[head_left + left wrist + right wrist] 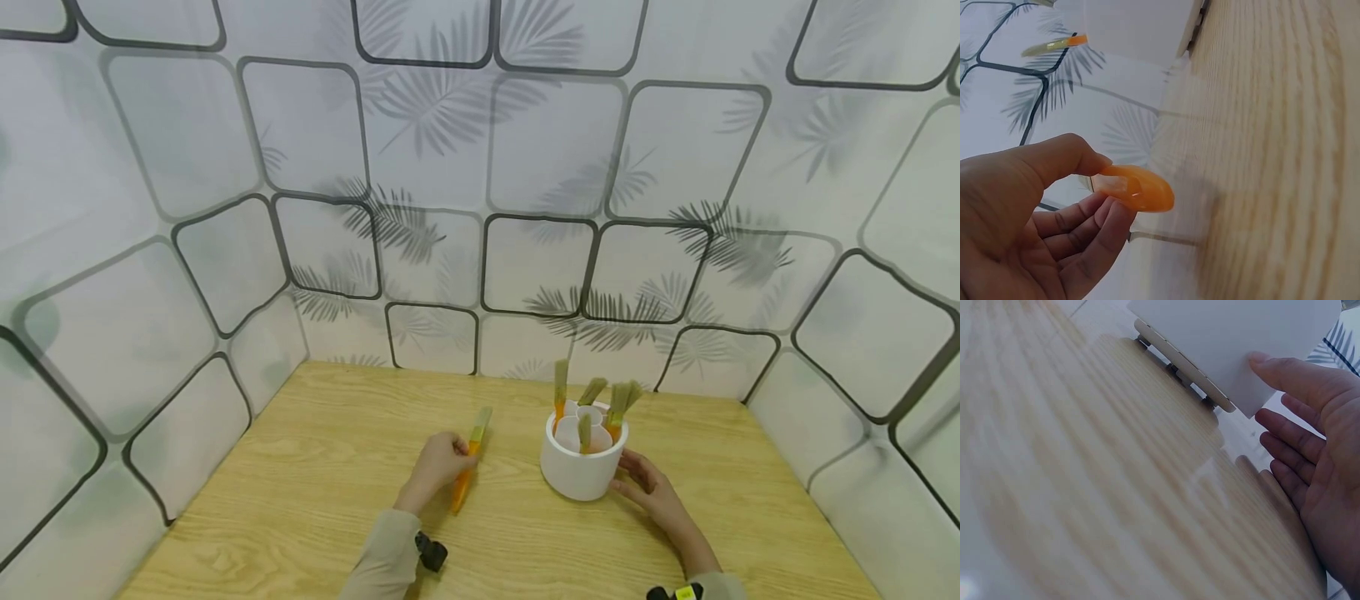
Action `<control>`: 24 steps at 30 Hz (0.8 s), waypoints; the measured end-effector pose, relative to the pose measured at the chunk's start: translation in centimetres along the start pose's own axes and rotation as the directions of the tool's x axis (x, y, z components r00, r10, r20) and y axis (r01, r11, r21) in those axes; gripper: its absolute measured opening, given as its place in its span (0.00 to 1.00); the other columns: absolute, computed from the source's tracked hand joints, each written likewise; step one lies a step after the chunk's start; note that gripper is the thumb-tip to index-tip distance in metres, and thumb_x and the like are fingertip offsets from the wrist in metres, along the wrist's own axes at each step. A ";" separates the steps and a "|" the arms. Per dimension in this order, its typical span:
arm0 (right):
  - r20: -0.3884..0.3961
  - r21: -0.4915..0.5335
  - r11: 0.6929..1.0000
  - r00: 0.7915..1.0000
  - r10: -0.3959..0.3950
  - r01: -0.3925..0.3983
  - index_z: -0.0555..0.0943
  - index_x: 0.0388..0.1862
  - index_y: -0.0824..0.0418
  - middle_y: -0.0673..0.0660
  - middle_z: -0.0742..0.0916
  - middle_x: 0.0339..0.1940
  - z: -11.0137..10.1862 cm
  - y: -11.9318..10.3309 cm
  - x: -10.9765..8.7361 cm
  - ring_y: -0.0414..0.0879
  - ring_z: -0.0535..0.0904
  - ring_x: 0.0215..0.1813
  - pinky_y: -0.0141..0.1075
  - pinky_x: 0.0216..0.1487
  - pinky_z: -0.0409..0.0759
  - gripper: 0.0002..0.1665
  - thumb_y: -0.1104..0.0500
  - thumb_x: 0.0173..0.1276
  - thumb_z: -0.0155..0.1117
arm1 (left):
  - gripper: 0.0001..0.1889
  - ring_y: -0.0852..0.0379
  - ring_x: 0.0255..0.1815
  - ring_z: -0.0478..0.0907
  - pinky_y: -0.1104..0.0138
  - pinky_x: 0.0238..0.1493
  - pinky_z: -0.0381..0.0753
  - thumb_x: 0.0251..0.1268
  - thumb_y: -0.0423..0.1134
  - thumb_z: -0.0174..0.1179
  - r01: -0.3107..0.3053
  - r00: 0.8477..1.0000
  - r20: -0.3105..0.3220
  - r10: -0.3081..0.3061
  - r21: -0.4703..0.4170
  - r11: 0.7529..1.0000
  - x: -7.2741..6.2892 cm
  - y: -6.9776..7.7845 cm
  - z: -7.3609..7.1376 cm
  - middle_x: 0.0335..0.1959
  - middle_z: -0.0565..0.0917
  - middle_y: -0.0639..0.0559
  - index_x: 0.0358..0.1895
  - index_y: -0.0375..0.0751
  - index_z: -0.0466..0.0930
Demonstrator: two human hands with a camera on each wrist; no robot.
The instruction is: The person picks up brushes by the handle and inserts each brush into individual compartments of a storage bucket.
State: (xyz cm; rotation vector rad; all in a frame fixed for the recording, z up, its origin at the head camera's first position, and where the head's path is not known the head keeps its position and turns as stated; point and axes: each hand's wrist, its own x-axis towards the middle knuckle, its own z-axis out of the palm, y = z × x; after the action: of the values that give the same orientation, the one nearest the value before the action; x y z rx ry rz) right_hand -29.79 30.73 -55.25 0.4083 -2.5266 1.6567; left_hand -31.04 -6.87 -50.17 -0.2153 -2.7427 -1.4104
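Note:
My left hand (441,467) pinches a flat brush with an orange handle (462,487) and pale bristles, left of a white round holder (581,471). In the left wrist view, thumb and fingers grip the orange handle (1141,189) from both sides, its rounded end toward the camera. Several similar brushes (617,408) stand bristles up in the holder's compartments. My right hand (652,492) is at the holder's right side, fingers extended. The right wrist view has its thumb against the white wall (1222,350) and the other fingers beside the lower edge.
The holder's base (1185,372) has small dark feet on the wood-grain table (315,467). Patterned white cloth walls (435,258) with dark rounded squares and leaves enclose the back and both sides of the table.

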 end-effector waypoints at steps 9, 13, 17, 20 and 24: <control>0.009 0.000 1.000 1.000 -0.018 0.018 0.63 0.67 0.64 0.66 0.73 0.63 0.0 0.0 0.1 0.36 0.69 0.60 0.20 0.57 0.63 0.34 0.60 0.64 0.62 | 0.09 0.61 0.18 0.70 0.72 0.17 0.73 0.52 0.34 0.66 -0.054 0.999 0.001 0.054 -0.052 0.997 0.1 0.6 -0.1 0.22 0.75 0.50 0.29 0.34 0.75; 0.007 0.009 0.999 0.999 -0.040 0.040 0.63 0.66 0.65 0.66 0.73 0.63 0.0 0.0 0.1 0.31 0.69 0.59 0.19 0.57 0.63 0.33 0.61 0.64 0.62 | 0.09 0.61 0.20 0.70 0.73 0.18 0.73 0.51 0.33 0.66 -0.081 0.997 -0.011 0.080 -0.047 0.996 0.3 0.7 -0.1 0.22 0.75 0.51 0.29 0.34 0.75; 0.008 0.023 0.999 0.999 -0.046 0.046 0.63 0.66 0.67 0.68 0.73 0.63 0.0 0.0 0.1 0.27 0.68 0.57 0.19 0.57 0.63 0.33 0.61 0.64 0.62 | 0.08 0.62 0.21 0.71 0.74 0.19 0.74 0.52 0.33 0.66 -0.093 0.996 -0.010 0.093 -0.065 0.994 0.4 0.7 0.1 0.22 0.76 0.51 0.30 0.34 0.75; 0.011 0.029 0.999 0.999 -0.040 0.040 0.62 0.66 0.67 0.68 0.73 0.62 0.0 0.0 0.1 0.25 0.68 0.56 0.19 0.57 0.63 0.34 0.61 0.64 0.62 | 0.08 0.61 0.21 0.72 0.74 0.19 0.75 0.52 0.33 0.65 -0.103 0.995 -0.006 0.103 -0.075 0.992 0.4 0.7 0.1 0.23 0.76 0.50 0.30 0.34 0.75; 0.010 0.025 0.999 1.000 -0.024 0.023 0.62 0.67 0.67 0.68 0.73 0.62 0.1 0.1 0.1 0.27 0.68 0.57 0.20 0.57 0.64 0.34 0.61 0.64 0.62 | 0.08 0.61 0.22 0.72 0.73 0.19 0.76 0.52 0.33 0.65 -0.101 0.995 -0.005 0.101 -0.090 0.991 0.4 0.8 0.0 0.23 0.77 0.50 0.31 0.33 0.75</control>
State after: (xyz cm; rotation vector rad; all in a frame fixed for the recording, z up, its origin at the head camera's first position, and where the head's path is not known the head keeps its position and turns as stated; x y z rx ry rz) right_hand -29.91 30.67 -55.31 0.4482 -2.5011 1.6830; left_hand -31.31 -6.36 -49.47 -0.3532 -2.6289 -1.5088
